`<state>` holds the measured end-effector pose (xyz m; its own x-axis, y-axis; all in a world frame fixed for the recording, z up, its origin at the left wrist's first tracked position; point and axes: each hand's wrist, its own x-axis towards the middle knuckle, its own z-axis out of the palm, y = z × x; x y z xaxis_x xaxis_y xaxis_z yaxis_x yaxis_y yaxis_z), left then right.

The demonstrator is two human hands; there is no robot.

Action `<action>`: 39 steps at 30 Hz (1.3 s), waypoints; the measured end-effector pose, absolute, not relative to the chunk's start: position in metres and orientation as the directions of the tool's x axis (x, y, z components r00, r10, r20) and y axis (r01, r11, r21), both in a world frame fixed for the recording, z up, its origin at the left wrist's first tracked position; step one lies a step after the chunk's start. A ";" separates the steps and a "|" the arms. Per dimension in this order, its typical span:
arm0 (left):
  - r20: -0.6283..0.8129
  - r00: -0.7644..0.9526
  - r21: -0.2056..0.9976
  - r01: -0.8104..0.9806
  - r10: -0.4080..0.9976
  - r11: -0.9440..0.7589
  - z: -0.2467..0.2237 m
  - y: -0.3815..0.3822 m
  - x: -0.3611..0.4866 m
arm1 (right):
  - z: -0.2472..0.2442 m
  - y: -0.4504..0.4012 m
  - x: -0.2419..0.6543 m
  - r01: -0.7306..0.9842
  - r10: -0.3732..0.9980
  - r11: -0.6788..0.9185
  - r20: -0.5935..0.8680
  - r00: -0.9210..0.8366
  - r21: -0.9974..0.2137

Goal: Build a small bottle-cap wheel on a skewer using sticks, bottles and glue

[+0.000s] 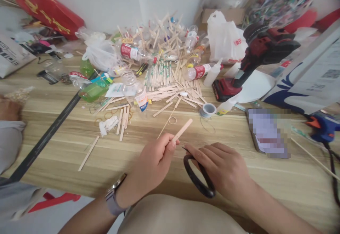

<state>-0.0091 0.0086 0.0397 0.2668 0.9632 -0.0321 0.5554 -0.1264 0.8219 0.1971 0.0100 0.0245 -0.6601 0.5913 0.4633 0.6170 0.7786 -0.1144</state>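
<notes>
Near the table's front edge, my left hand (159,159) is closed, pinching a wooden craft stick (183,129) that points up and to the right. Just right of it, my right hand (223,165) grips a pair of scissors (199,177) by its black handle loops. A dark pointed tip shows close to my left fingertips, apart from the stick; the rest of the blades is hidden by my fingers. Beyond my left hand lies a thin rubber band (172,120). Several loose craft sticks (122,123) lie farther left, with another single stick (89,153) nearer me.
Plastic bottles and a heap of sticks (170,94) fill the table's far middle. A spool (208,110), a glue bottle (227,106), a red-black power tool (247,57) and a phone (268,133) stand or lie to the right. Another person's hand (9,108) is at far left.
</notes>
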 end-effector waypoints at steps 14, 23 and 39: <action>0.022 0.325 0.675 0.693 0.945 -0.254 0.052 -0.005 -0.002 | 0.041 0.014 0.197 0.604 0.495 0.788 0.460 -0.737 0.119; 0.459 0.498 0.157 0.770 0.736 -0.618 0.026 -0.007 0.000 | 0.038 0.015 0.186 0.613 0.764 0.645 0.368 -0.529 -0.456; 0.405 0.549 0.026 0.792 0.731 -0.610 0.015 0.001 -0.001 | 0.030 0.018 0.179 0.454 0.894 0.061 -0.153 -0.422 -0.889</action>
